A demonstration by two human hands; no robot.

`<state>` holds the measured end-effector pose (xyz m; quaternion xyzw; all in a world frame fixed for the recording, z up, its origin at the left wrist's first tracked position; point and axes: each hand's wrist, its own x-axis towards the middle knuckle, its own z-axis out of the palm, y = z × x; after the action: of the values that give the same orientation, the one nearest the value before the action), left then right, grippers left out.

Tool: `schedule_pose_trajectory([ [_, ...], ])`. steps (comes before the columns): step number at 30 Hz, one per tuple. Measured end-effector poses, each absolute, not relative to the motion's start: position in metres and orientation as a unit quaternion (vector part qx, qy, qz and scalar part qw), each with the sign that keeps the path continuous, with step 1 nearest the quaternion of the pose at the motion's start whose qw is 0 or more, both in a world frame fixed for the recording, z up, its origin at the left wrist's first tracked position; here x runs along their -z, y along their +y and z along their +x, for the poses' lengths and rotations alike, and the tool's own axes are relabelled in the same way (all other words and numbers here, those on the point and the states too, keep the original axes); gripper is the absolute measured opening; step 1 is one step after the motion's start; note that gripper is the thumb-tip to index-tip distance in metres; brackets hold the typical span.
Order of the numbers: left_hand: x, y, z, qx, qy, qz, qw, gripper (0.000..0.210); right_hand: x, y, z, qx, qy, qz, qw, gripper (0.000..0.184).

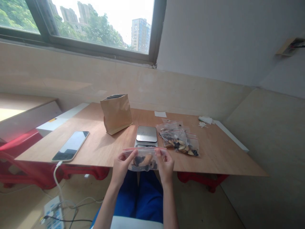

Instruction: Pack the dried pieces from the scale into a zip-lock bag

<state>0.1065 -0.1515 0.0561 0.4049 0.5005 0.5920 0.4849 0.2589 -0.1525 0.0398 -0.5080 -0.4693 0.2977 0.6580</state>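
A clear plastic zip bag with a red strip along its top holds loose dark and pale tan pieces. A heap of similar transparent bags, containing black, cream and brown pieces, lies on the light brown wooden table, right of a square, silver-topped scale. A tan stand-up pouch stands with its mouth open left of the scale; its contents are hidden.

The fingers of the left hand are clamped on the zip bag's upper left corner, and those of the right hand pinch its upper right corner. Stretched between them at the table's near edge, the bag has a fairly straight top and a bulging lower part.
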Motion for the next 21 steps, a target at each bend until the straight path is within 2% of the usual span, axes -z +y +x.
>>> schedule_pose_trajectory([
  [5,-0.058,-0.153,0.108,-0.602,0.501,0.387,0.486,0.04,-0.043,-0.154,0.255,-0.292,-0.476,-0.513,0.652,0.026],
  [12,-0.057,-0.152,0.106,-0.593,0.49,0.39,0.506,0.044,-0.041,-0.152,0.253,-0.335,-0.449,-0.501,0.66,0.033],
  [21,-0.05,-0.151,0.103,-0.558,0.466,0.452,0.517,0.038,-0.041,-0.152,0.257,-0.348,-0.486,-0.472,0.648,0.022],
])
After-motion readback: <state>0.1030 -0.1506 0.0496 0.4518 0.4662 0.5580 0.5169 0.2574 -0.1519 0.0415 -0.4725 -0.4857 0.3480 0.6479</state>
